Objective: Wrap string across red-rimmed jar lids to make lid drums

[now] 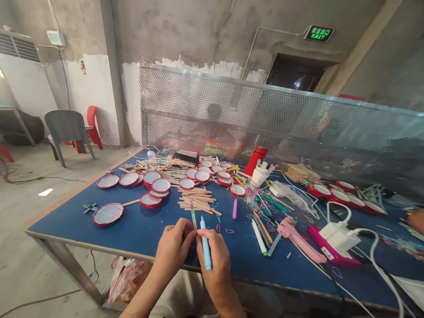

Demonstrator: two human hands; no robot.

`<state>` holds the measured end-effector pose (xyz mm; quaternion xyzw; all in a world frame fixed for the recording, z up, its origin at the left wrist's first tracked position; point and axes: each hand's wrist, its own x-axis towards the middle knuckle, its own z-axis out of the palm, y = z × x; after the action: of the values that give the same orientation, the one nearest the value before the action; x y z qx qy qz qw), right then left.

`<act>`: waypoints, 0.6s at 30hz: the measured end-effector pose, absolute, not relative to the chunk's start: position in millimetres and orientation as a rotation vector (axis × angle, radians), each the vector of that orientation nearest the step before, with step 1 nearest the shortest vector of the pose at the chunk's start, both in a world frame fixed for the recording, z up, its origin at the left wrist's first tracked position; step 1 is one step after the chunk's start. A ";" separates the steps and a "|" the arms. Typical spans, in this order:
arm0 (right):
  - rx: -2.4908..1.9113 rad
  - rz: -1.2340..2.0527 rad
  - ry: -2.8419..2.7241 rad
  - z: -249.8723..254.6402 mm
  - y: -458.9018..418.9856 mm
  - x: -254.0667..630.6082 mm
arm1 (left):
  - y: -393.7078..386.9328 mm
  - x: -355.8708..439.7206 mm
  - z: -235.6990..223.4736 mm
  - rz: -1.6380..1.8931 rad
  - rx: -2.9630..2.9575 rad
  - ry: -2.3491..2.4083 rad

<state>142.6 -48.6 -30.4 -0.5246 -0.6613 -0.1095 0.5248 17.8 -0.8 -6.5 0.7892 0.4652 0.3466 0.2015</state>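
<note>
1. The person's left hand (174, 245) hangs over the near edge of the long blue-topped metal-framed table (132, 238). Its fingers (183, 234) are curled closed around the lower part of a flat wooden craft stick (193, 216) striped in green, blue and orange, which stands almost upright with a slight tilt.
2. The right hand (213, 256) sits just beside it, fingers closed firmly on the barrel of a light-blue marker (206, 249), tip pointing up. (From here I can't tell whether the tip touches the wood.)
3. Beyond the hands lies a loose heap of plain wooden craft sticks (195, 198), and tiny coloured rubber loops (218, 227) dot the tabletop near them.
4. To the left, round red-rimmed discs with shiny silvery faces (108, 214) lie in clusters, one with a wooden stick handle attached.
5. To the right are a pink marker (235, 209), a scatter of assorted pens (261, 229), a pink plastic glue gun (294, 238) and a magenta one (331, 247), near a white plug adapter (338, 234).
6. Farther back stand a red cylindrical flask (256, 161) and a white cup of pens (260, 176).
7. Another person's hand (416, 221) shows at the table's right edge, apart from the first two.
</note>
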 end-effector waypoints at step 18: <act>-1.455 -0.406 -1.540 -35.5 -49.0 153.1 | -8.0 18.6 -17.2 1.051 2.611 1.094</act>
<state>153.1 -49.0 -35.5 -0.5944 -0.6291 -0.1661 0.4727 18.6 -8.0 -17.2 0.8630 0.3616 0.3474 0.0608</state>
